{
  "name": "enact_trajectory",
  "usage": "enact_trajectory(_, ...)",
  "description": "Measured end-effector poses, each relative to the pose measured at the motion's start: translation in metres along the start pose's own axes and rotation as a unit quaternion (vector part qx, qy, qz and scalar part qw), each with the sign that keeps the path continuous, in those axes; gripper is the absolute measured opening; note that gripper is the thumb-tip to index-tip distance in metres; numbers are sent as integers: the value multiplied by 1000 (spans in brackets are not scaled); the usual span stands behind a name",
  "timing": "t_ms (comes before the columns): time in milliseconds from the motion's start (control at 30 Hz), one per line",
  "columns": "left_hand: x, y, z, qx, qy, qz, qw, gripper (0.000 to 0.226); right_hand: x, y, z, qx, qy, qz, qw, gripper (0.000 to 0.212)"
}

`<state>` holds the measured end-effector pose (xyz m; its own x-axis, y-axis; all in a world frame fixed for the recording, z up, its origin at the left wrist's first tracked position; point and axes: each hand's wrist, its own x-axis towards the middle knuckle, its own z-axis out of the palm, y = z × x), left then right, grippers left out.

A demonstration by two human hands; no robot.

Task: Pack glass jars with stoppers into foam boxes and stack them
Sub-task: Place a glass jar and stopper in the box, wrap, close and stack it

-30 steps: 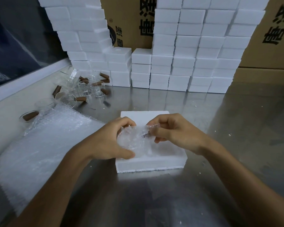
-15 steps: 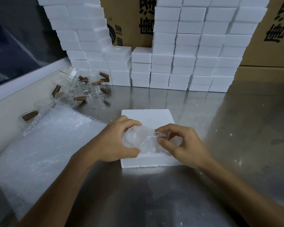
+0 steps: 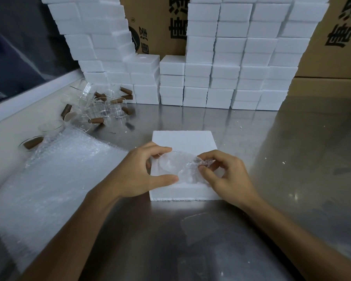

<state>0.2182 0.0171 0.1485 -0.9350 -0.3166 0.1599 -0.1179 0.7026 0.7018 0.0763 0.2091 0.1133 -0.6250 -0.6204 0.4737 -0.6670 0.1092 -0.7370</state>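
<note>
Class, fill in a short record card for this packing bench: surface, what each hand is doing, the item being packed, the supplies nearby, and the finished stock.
surface: steel table
left hand: holds the wrapped jar over the foam box
right hand: fingers pinch the wrap's twisted end
supplies: bubble wrap sheet at left; loose jars and stoppers behind it
stock: stacked foam boxes against cartons

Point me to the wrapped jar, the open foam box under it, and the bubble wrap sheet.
wrapped jar (image 3: 175, 168), head view, middle of the bundle between both hands.
foam box (image 3: 182, 139), head view, bare far rim.
bubble wrap sheet (image 3: 55, 179), head view, middle.
</note>
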Motion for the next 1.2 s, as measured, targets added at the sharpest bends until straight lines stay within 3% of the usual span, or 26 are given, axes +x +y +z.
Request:
enact_trajectory(167,1,-5,0,-9,-9,-2,1000,86,4,-2,-6,25,44,20,999,15)
enact_trajectory(300,2,-7,4,-6,-14,0,1000,82,7,0,-11,-22,-22,28,999,11)
enact_trajectory(400,3,-7,5,-13,-19,8,1000,74,6,1,-10,-29,-22,33,999,8)
enact_trajectory(567,4,-9,5,-12,-15,8,1000,76,4,-2,-10,-31,-25,36,999,17)
enact_trajectory(667,3,-10,5,-30,-17,16,999,69,7,-7,-14,33,4,70,997,25)
enact_trajectory(800,11,-8,9,-155,116,-68,979,50,16,-7,-19,66,21,179,981,42)
enact_trajectory(900,13,-11,16,-202,101,-113,968,46,18,-2,-23,168,-34,261,950,50)
enact_trajectory(1033,13,-5,17,-302,143,-60,941,25,22,-6,-26,195,18,185,963,43)
enact_trajectory(1200,11,8,3,-374,242,-4,895,30,33,-17,-42,241,128,139,952,41)
